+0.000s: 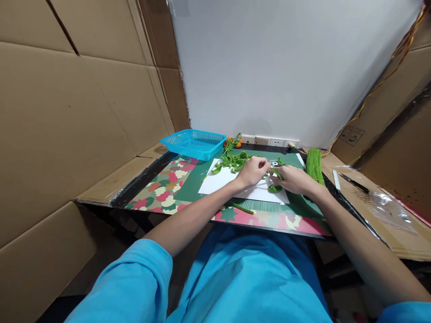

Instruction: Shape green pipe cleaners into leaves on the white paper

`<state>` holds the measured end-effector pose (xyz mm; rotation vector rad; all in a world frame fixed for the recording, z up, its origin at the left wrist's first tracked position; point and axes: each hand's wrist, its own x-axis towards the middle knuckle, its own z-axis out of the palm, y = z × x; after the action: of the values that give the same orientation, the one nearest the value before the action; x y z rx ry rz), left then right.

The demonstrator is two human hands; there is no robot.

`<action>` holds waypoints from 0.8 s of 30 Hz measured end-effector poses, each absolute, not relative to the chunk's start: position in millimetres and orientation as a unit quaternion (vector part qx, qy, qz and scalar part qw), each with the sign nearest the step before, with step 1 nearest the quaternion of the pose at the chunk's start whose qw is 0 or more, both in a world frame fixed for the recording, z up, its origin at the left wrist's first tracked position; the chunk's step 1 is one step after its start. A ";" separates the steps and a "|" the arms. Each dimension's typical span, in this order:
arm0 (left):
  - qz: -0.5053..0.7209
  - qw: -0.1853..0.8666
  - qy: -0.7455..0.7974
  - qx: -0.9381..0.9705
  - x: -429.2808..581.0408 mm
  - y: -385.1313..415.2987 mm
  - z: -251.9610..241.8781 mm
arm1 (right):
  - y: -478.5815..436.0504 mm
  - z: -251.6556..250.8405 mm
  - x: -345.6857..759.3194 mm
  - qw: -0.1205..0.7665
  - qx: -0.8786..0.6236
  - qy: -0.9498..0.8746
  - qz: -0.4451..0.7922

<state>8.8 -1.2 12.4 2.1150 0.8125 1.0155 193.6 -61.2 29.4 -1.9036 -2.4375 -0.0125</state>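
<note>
My left hand (254,171) is closed in a pinch over the white paper (215,186), its fingertips close to those of my right hand. Between them runs a short green pipe cleaner (278,173), which my right hand (293,179) grips with curled fingers. What exactly the left fingertips hold is hidden. A pile of curled green pipe cleaner pieces (235,160) lies on the paper, left of my hands. One looped green piece (275,189) rests just below my right fingers. A dark tool with a round white part (274,163) is partly covered behind them.
A blue plastic basket (198,154) stands at the back left, beside orange flowers (237,142). At the right lie a bundle of green pipe cleaners (314,166), black tweezers (354,182) and a clear plastic bag (392,211). A loose green stem (241,207) lies near the front edge.
</note>
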 end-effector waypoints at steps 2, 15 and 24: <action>0.384 0.323 0.308 0.809 8.8 -1.2 12.1 | -61.0 28.8 194.1 0.025 -0.613 -0.789 -0.004; 0.361 0.317 0.299 0.825 7.5 -4.5 14.5 | -60.0 27.6 195.4 0.024 -0.609 -0.793 -0.005; 0.344 0.312 0.296 0.835 7.1 -8.2 17.5 | -58.8 25.5 196.7 0.026 -0.605 -0.796 -0.010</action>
<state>7.1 -8.2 17.5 2.2026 0.7816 0.9074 196.7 -58.8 25.5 -1.8689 -2.4612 -0.0320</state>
